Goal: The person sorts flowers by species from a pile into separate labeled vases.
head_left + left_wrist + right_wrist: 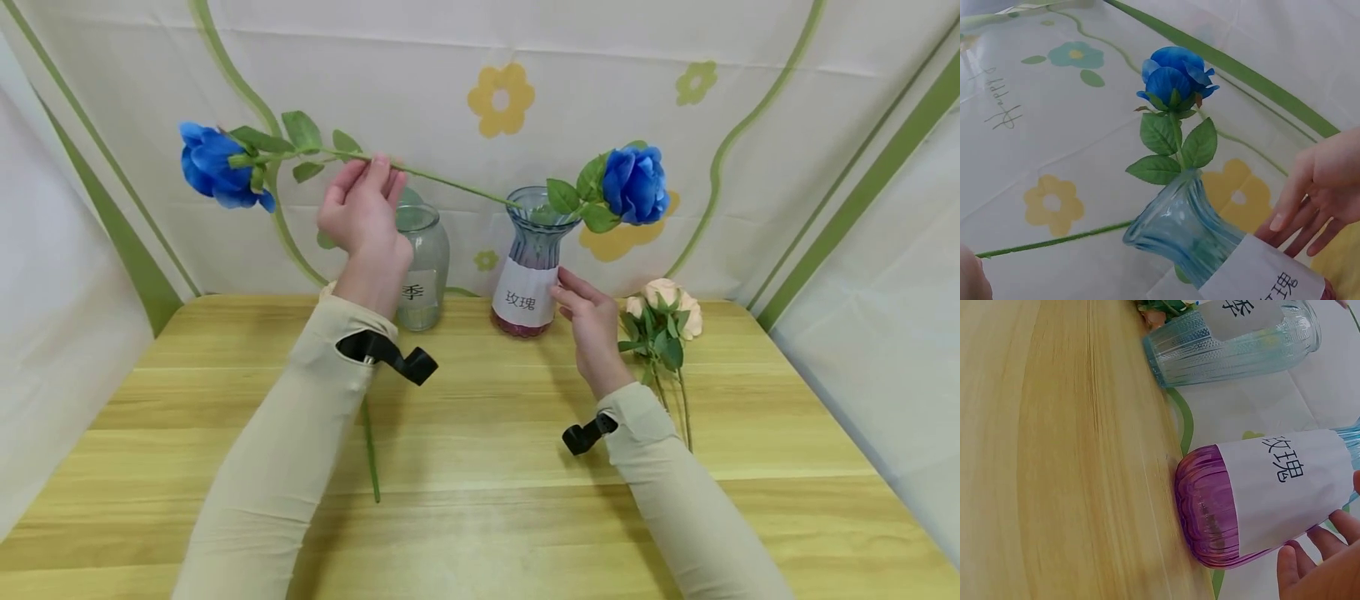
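Nearest the camera, the left sleeve (pixel 255 475) and right sleeve (pixel 690 500), both beige, extend over the wood-grain counter (pixel 480 517); a black left mount (pixel 417 367) and right mount (pixel 579 439) are fitted at the wrists. The left hand (pixel 366 208) is raised above the counter, its fingers (pixel 378 171) clamped on the stem (pixel 450 181) of the held rose (pixel 221 167). The blue bloom points left; the stem slopes down to the right, its lower end at the rim of the vase (pixel 536 246). Whether that end has passed inside the rim cannot be told. The vase stands upright on the counter, blue above and purple-pink at the base, with a white label (pixel 521 296) bearing two black characters. The second rose (pixel 636 185), also blue, is in the vase and leans right. The right hand (pixel 592 325) is at the vase's right side, its fingers extended and somewhat apart, touching near the label's edge. A clear jar (pixel 431 237), also labelled, stands left of the vase, partly hidden by the left hand. Pale flowers (pixel 663 308) lie on the counter to the right, their stems running beneath the right sleeve. A loose green stalk (pixel 371 458) emerges beside the left sleeve; its upper part is hidden. A patterned curtain (pixel 420 100) hangs behind.
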`<state>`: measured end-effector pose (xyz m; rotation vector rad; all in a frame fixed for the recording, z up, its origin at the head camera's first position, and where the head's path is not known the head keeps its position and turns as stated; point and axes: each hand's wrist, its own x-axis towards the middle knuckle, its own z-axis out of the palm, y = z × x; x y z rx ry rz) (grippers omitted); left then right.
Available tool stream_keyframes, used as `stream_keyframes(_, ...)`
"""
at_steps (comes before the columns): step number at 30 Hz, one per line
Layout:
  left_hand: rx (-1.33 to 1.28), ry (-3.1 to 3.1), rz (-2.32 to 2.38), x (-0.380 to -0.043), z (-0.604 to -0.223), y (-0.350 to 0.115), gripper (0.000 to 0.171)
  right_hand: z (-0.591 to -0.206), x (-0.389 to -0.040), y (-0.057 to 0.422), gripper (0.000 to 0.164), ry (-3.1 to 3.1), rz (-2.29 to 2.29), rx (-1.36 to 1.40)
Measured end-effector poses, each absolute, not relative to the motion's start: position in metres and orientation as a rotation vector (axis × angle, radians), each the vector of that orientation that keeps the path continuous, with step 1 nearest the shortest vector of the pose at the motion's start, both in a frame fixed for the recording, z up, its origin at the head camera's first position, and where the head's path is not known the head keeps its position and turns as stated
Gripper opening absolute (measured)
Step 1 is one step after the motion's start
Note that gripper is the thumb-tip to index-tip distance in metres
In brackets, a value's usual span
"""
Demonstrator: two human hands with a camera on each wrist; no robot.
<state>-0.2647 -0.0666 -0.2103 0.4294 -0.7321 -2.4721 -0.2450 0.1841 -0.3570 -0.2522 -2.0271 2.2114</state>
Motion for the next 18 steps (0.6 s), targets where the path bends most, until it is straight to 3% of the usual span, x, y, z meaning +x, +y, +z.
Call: stream_keyframes(18, 0.427, -0.904, -2.422, -0.277, -0.215, -0.014, 0.015, -0.361, -0.244, 0.183, 0.048, -2.025, 2.234, -0.21)
